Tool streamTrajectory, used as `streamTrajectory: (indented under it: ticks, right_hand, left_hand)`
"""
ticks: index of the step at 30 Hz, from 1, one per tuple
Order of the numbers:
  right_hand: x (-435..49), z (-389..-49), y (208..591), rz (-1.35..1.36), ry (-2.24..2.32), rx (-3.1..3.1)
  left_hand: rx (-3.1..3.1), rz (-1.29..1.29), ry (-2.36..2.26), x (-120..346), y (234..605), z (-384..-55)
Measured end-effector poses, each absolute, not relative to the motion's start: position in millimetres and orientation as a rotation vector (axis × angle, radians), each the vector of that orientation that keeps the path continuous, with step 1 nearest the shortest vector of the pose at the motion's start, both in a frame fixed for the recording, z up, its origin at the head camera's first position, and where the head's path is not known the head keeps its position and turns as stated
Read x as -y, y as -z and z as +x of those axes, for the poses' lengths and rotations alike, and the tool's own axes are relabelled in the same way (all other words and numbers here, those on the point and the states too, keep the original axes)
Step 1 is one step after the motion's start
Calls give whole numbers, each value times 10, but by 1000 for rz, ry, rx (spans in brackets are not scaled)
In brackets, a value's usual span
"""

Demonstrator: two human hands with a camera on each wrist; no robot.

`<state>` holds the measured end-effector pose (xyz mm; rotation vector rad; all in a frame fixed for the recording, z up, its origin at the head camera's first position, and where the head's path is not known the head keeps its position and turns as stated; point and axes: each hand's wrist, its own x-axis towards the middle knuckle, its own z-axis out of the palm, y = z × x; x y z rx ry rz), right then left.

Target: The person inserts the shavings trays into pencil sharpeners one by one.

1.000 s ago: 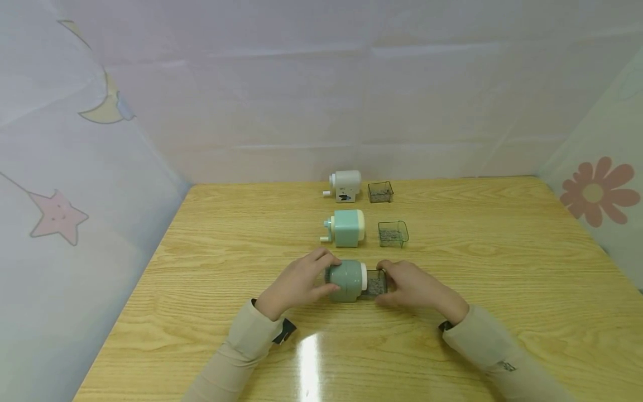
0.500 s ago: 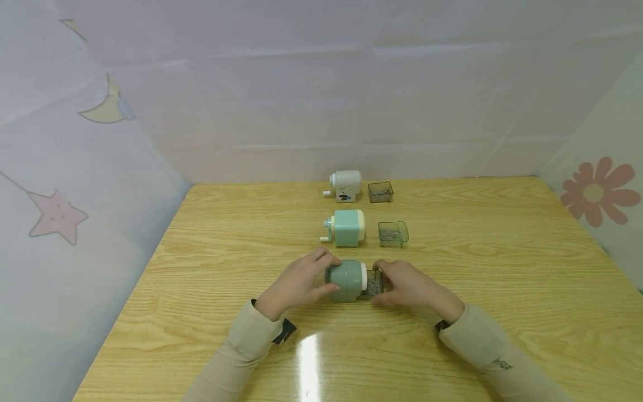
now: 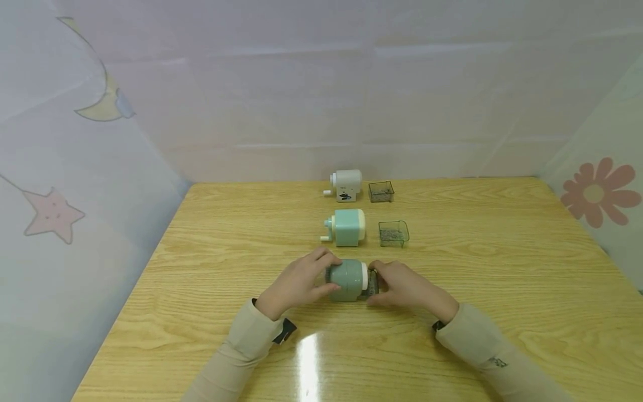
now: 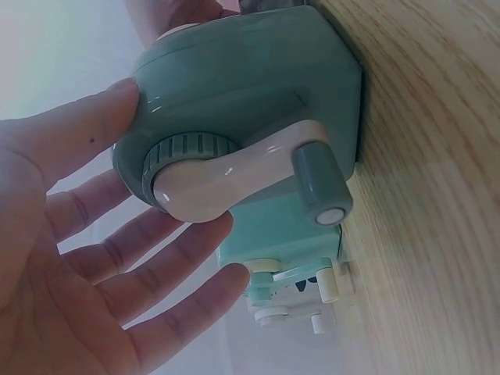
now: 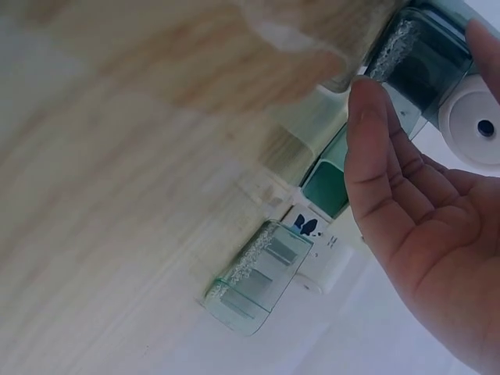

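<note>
A dark green crank pencil sharpener (image 3: 346, 281) stands on the wooden table, its white front ring facing right. Around its body my left hand (image 3: 300, 281) holds it, thumb on the near side and fingers on the far side. In the left wrist view its pale crank (image 4: 234, 173) with a green knob points toward the camera. A see-through drawer (image 3: 372, 283) with pencil shavings in it sits partly inside the sharpener's right end. My right hand (image 3: 409, 285) pinches that drawer by its outer end; the right wrist view shows shavings along the drawer (image 5: 418, 58).
Behind, a turquoise sharpener (image 3: 346, 228) stands with its greenish drawer (image 3: 394, 234) lying apart on its right. Farther back is a white sharpener (image 3: 348, 186) with a dark clear drawer (image 3: 380, 192) beside it. A pale cloth wall (image 3: 361, 111) rises at the table's back edge.
My right hand has moved left with the drawer, which has slid farther into the dark green sharpener. The left hand and the sharpener have stayed in place.
</note>
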<state>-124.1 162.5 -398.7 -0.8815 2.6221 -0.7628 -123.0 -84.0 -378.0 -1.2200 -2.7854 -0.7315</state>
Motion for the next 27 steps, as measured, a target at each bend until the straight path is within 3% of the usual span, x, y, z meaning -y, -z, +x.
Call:
streamTrajectory:
  ticks: [27]
  right_hand:
    - [-1531,-1256,4042,-889,879,-2558]
  left_hand:
    - [2761,-1236,752,841,3797,-1231]
